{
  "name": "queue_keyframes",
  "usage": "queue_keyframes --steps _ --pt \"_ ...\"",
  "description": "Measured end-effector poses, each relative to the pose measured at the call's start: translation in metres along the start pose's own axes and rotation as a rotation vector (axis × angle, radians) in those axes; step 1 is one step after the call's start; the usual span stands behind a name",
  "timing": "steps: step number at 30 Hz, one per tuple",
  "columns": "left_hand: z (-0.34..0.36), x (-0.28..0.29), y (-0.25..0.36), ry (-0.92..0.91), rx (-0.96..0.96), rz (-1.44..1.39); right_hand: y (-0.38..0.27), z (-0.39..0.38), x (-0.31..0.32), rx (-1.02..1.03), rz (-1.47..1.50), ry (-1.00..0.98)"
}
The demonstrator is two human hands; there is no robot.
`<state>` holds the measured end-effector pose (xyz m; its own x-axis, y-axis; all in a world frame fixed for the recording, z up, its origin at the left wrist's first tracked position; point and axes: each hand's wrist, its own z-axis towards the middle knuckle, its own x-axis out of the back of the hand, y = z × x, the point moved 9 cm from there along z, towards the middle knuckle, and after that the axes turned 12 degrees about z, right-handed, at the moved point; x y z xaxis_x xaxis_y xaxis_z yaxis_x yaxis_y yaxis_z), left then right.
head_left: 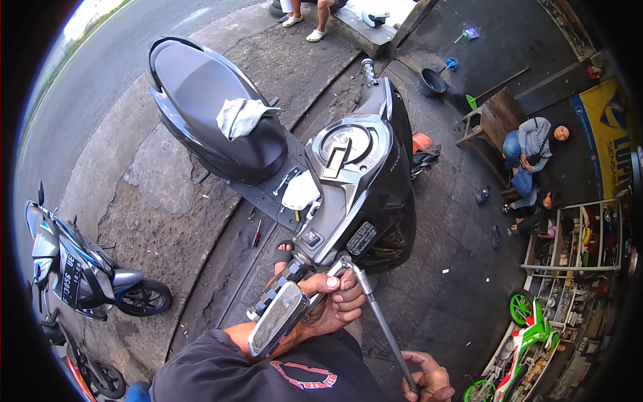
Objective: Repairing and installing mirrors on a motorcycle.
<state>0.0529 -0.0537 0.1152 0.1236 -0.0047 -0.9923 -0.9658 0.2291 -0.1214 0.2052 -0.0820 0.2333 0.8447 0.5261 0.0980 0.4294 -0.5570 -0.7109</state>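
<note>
A grey and black scooter [375, 201] stands before me. At its near handlebar, my left hand [338, 301] is closed with thumb and fingers around the head end of a long metal wrench [382, 315], beside the stem of a rectangular mirror [278, 320]. Whether the fingers also grip the stem, I cannot tell. Lower right, my right hand [429, 376] is closed around the wrench's other end. A black handlebar grip [278, 285] lies just beyond the mirror. On the footboard rest a white cloth [301, 191] and an open-end spanner [287, 181].
A grey rag [242, 117] lies on the seat. A screwdriver [257, 234] is on the ground beside the scooter. Another motorcycle [87, 268] stands left, and a green and white one [516, 355] lower right by shelves [576, 268]. A person [536, 147] sits right; a black basin [433, 81] is beyond.
</note>
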Motion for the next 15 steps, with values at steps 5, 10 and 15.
queue_keyframes --steps 5,10,15 --pt "0.000 0.004 -0.001 -0.008 0.007 -0.010 -0.003 0.000 -0.001 0.013 -0.024 -0.014" --pt "0.000 0.001 -0.001 -0.004 0.006 -0.001 0.002 -0.001 0.001 0.040 0.048 -0.004" --pt "-0.001 0.002 0.000 -0.001 0.009 0.002 -0.004 0.001 0.004 0.138 -0.150 -0.073"
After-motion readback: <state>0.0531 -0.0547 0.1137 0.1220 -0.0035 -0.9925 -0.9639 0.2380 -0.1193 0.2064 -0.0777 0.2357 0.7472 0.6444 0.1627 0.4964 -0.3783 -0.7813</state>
